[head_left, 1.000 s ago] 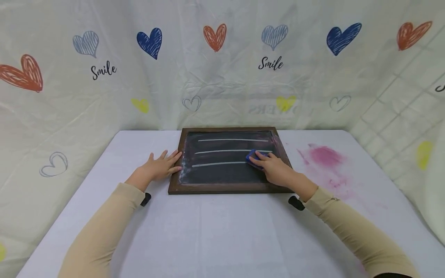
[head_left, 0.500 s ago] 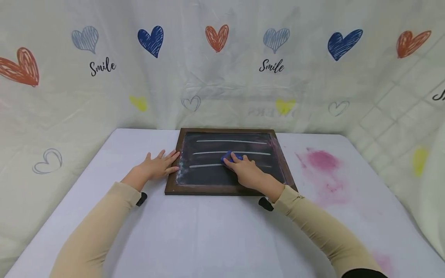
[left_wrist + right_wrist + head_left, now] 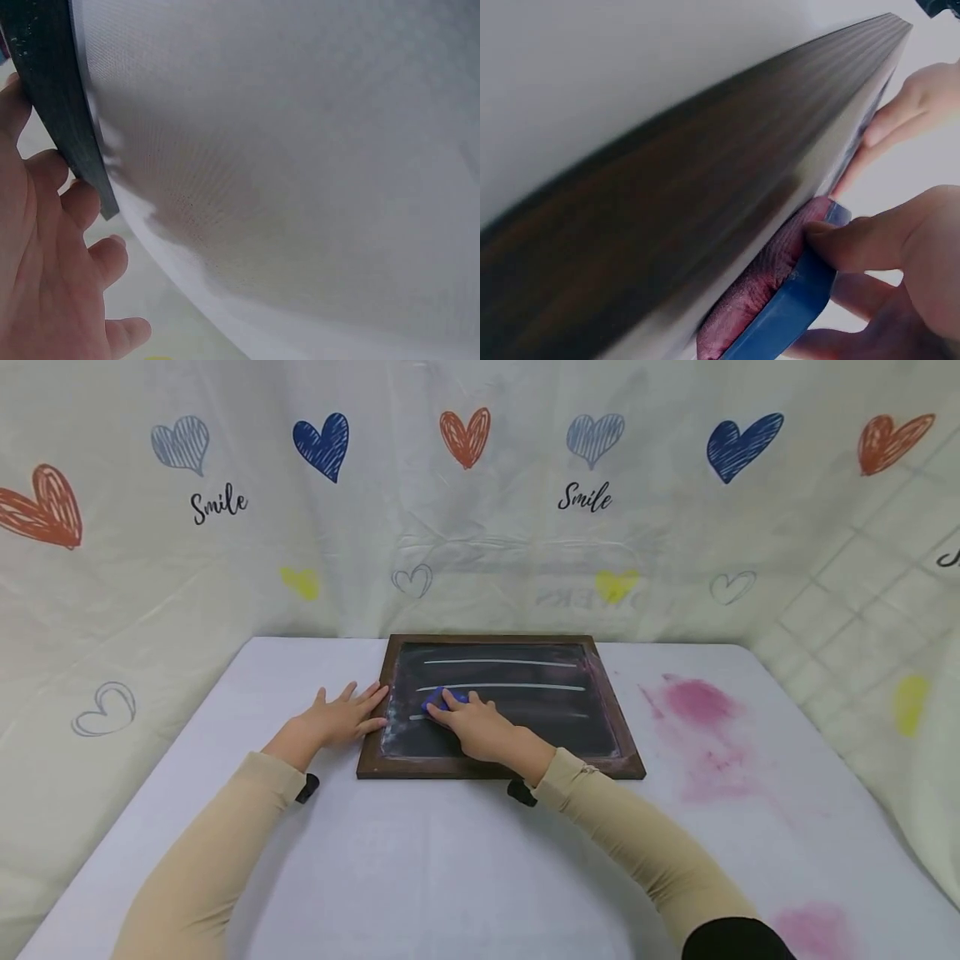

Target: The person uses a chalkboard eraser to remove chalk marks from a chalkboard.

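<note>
A chalkboard (image 3: 510, 735) in a brown wooden frame lies on the table, with chalk lines across it. My right hand (image 3: 483, 727) grips a blue eraser (image 3: 435, 700) against the board near the left end of the lowest line. In the right wrist view the eraser (image 3: 791, 300) shows a reddish felt pad, with the thumb and fingers round its blue back. Most of that lowest line is faint; a short white stub is left of the eraser. My left hand (image 3: 333, 718) lies with spread fingers, its fingertips on the frame's left side (image 3: 375, 739).
The white table (image 3: 450, 868) bears pink smudges (image 3: 701, 703) right of the board and another pink patch (image 3: 813, 931) at the lower right. A pale curtain (image 3: 510, 543) printed with hearts hangs behind the table.
My right hand has slid the eraser leftward along the lowest chalk line, which has faded behind it. The left hand stays at the frame.
</note>
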Action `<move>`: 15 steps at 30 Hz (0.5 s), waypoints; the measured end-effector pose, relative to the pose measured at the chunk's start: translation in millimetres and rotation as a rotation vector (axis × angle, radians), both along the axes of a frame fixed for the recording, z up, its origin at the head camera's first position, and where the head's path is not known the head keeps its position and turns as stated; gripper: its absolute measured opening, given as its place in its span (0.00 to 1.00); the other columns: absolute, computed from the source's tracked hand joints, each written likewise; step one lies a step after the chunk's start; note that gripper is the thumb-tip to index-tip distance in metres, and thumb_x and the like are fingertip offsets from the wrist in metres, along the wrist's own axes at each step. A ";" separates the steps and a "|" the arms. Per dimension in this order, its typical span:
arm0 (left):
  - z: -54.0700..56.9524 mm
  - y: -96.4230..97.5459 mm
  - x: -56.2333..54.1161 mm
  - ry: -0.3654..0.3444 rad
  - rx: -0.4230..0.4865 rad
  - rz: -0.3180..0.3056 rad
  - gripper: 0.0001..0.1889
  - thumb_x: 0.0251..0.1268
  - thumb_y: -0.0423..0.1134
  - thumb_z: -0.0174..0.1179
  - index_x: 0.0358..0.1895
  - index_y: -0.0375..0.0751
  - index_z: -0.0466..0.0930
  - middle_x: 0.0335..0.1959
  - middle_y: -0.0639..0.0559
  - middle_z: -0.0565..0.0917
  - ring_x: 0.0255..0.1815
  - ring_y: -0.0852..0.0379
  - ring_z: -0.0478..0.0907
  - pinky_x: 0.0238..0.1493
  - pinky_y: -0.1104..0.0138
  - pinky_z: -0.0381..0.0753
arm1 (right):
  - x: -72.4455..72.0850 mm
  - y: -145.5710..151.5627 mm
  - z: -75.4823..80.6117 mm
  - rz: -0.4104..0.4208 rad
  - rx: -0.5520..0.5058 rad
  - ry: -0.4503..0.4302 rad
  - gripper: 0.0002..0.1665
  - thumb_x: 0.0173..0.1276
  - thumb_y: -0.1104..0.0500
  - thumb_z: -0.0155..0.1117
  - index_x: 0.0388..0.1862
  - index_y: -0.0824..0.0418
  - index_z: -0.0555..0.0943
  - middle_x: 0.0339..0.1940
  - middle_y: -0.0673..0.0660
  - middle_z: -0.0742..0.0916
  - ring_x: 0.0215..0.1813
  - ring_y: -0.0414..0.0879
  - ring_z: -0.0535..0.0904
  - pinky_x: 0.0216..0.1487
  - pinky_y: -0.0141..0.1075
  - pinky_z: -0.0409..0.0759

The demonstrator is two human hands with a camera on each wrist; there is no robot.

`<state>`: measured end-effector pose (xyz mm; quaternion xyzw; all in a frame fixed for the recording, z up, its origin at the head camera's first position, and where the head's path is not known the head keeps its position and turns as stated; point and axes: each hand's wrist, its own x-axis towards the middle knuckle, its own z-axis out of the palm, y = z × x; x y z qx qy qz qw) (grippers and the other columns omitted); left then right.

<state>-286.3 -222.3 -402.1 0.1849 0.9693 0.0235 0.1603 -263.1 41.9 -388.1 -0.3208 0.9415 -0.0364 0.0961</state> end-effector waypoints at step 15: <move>1.8 -1.4 1.9 0.002 0.015 -0.008 0.38 0.83 0.60 0.40 0.85 0.44 0.43 0.85 0.43 0.46 0.82 0.32 0.40 0.71 0.27 0.35 | 1.9 -32.1 1.8 0.098 0.025 0.037 0.42 0.74 0.70 0.62 0.82 0.45 0.63 0.83 0.57 0.61 0.76 0.72 0.63 0.66 0.65 0.70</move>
